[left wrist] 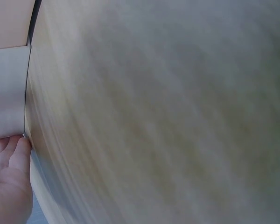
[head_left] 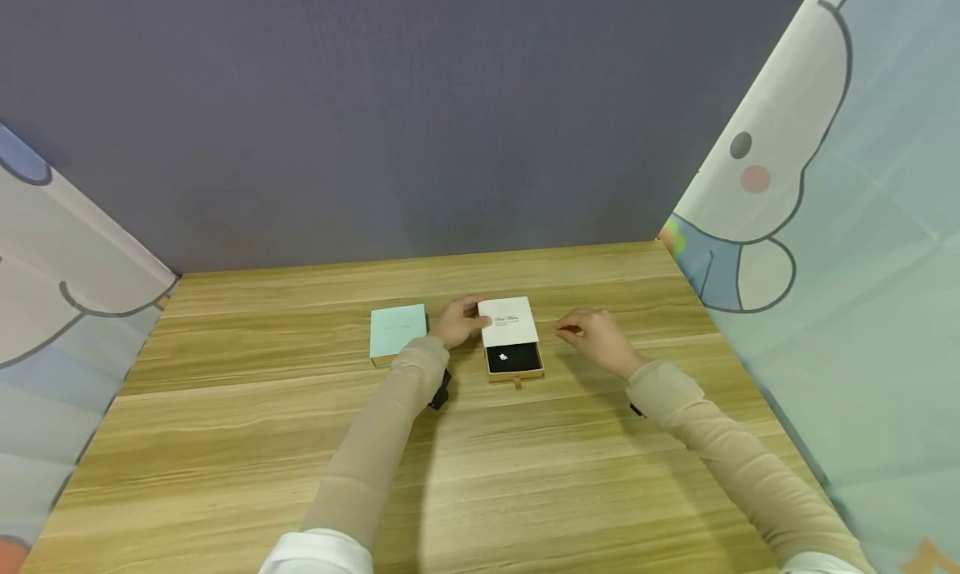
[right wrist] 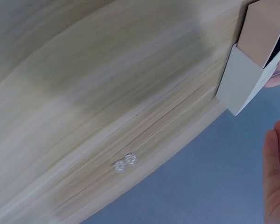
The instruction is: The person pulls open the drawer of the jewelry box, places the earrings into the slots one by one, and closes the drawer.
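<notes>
While your left hand point(head_left: 459, 322) grips the white sleeve point(head_left: 508, 321) of the drawer box point(head_left: 514, 360), hold it steady; your right hand point(head_left: 596, 337), right of the box, seems to pinch something small.

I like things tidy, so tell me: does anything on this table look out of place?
One small thing: a tiny silvery trinket lies loose on the bare wooden table, outside the white drawer box, whose tray is pulled partly open. The mint box sits closed.
</notes>
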A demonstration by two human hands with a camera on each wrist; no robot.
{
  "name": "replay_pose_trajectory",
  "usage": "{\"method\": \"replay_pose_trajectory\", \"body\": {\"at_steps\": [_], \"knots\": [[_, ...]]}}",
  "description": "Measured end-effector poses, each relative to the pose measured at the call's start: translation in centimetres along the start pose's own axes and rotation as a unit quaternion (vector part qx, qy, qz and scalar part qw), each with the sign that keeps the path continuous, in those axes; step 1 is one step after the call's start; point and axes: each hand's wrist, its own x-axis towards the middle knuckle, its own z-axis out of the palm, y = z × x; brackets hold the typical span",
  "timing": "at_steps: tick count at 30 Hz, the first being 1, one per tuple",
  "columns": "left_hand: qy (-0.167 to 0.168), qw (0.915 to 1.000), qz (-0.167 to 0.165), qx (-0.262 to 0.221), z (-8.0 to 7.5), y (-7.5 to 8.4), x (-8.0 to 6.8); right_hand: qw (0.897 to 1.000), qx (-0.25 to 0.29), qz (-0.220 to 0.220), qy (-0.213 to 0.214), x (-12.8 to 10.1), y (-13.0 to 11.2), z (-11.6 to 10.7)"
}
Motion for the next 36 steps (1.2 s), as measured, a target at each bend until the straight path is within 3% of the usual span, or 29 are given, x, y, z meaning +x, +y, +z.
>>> {"method": "replay_pose_trajectory", "body": {"at_steps": [9, 15, 22, 31, 36], "knots": [[0.005, 1.0, 0.002, 0.002, 0.1, 0.2, -0.3, 1.0, 0.004, -0.03, -0.005, 0.4, -0.5, 0.8], [0.007, 1.0, 0.001, -0.003, 0.1, 0.2, -0.3, 0.999, 0.044, 0.011, -0.028, 0.5, -1.0, 1.3], [0.007, 1.0, -0.003, -0.001, 0.2, 0.3, -0.3, 0.989, 0.11, 0.082, -0.049, 0.6, -1.4, 1.7], [0.007, 0.9999, -0.01, -0.01, 0.2, 0.1, -0.2, 0.985, 0.136, 0.088, -0.05, 0.7, -1.5, 2.4], [0.007, 0.9999, -0.012, -0.01, 0.2, 0.1, -0.1, 0.981, 0.143, 0.116, -0.067, 0.8, -1.4, 2.8]]}}
